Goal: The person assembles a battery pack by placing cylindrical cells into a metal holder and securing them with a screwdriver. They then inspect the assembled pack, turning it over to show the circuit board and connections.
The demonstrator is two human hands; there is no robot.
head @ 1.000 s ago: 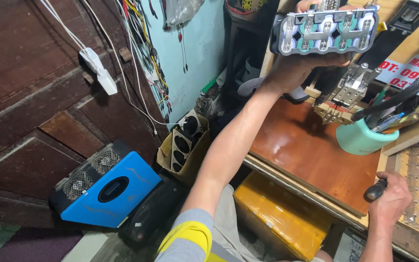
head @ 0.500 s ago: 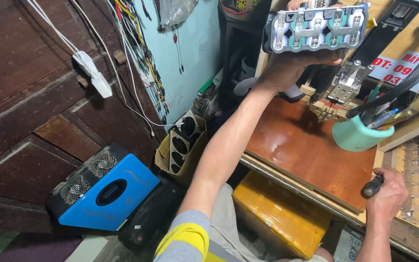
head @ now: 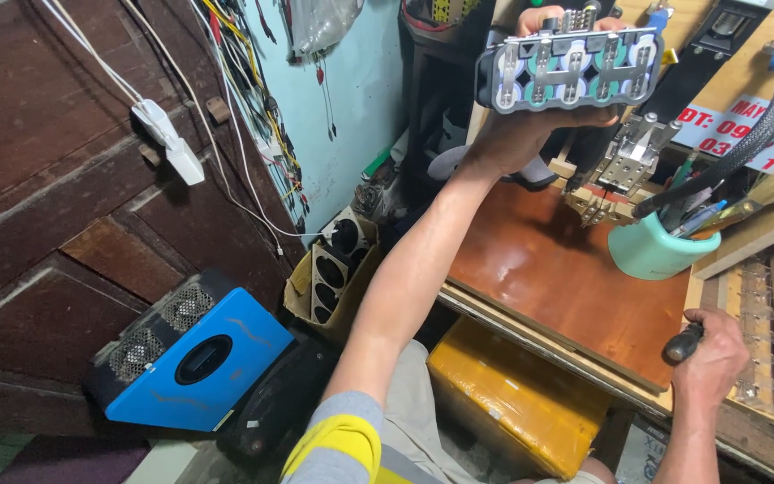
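Two hands busy: left hand [head: 530, 134] clamped on battery pack [head: 568, 67], raised far; right hand [head: 714, 358] gripping tool handle [head: 683, 343], near bench [head: 557, 278]. Inspection step; steady lowering needed.

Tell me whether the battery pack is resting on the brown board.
No, the left hand holds the battery pack up in the air, clear of the brown board.

The light is even and quite bright, with soft shadows only. A weak glare lies on the brown work board [head: 566, 278], below the battery pack [head: 569, 68]. The corner left of the blue box [head: 192, 358] is darker. Lines bend a little near the edges; nothing is strongly blurred.
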